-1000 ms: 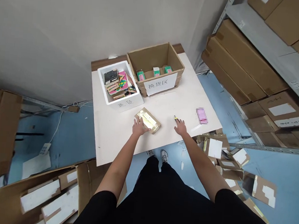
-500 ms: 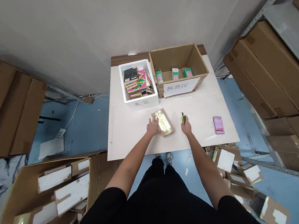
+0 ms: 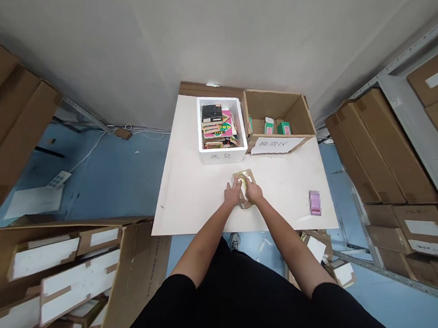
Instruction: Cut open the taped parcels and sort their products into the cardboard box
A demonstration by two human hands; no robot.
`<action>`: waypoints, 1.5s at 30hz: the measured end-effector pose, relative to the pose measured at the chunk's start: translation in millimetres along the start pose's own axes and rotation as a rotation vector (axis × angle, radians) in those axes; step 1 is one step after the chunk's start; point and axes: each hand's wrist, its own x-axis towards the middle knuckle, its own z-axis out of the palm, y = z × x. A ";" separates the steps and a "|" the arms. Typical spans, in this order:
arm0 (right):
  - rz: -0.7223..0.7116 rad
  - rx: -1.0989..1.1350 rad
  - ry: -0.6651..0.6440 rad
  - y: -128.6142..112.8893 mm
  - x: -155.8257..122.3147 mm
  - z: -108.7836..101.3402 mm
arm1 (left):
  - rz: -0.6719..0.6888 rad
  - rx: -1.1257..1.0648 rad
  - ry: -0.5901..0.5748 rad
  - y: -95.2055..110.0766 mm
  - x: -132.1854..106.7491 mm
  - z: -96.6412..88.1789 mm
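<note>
Toward the near side of the white bench (image 3: 190,192), a small cardboard package (image 3: 250,175) wrapped in shiny tape lies flat, one end pointing to the back, with both hands on it. The left hand (image 3: 233,192) lies palm down with its fingers spread over the package's left side, bracing it rather than gripping it. The right hand (image 3: 253,192) is curled at the package's right side; a slim yellow-and-dark tool (image 3: 244,177) shows as a sliver ahead of its fingers, too small to make out fully.

Behind the package, toward the back of the bench, stand two containers side by side. On the left, a white foam box (image 3: 221,157) with handwriting on its front holds a jumble of flat packets (image 3: 222,126), a black one on top. On the right, an open cardboard box (image 3: 309,128) bears a handwritten white sheet (image 3: 276,145) on its front and holds small green-and-pink boxes (image 3: 283,128). Well to the right of the hands, near the bench's right edge, rests a pink object (image 3: 315,203), its detail blurred out. At lower left, a large carton (image 3: 137,269) on the blue floor (image 3: 134,177) is filled with white-labelled boxes (image 3: 80,284).
</note>
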 end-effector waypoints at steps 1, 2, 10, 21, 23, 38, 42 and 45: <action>0.020 -0.015 -0.014 -1.1 -1.7 0.3 | 0.012 -0.005 -0.002 -1.1 -0.5 -0.8; 0.036 -0.025 -0.025 -2.7 -3.4 0.0 | 0.024 -0.008 -0.002 -2.4 -1.0 -1.6; 0.089 -0.078 -0.084 -1.7 -33.8 -10.7 | 0.047 -0.017 0.045 -9.9 -2.8 -2.0; 0.131 0.027 -0.291 41.0 -110.0 -9.3 | -0.010 -0.001 0.052 -5.2 2.8 -6.0; 0.118 0.062 -0.320 61.3 -123.0 -6.0 | -0.013 0.033 0.047 -5.6 2.8 -7.4; 0.308 0.330 0.193 110.0 -26.2 17.1 | -0.233 0.074 0.199 76.6 -57.3 72.6; 0.189 0.321 0.156 113.8 -3.6 8.4 | -0.295 0.151 0.200 73.7 -61.8 68.1; 0.051 0.450 0.146 123.2 5.5 4.9 | -0.238 0.182 0.207 73.3 -49.8 48.9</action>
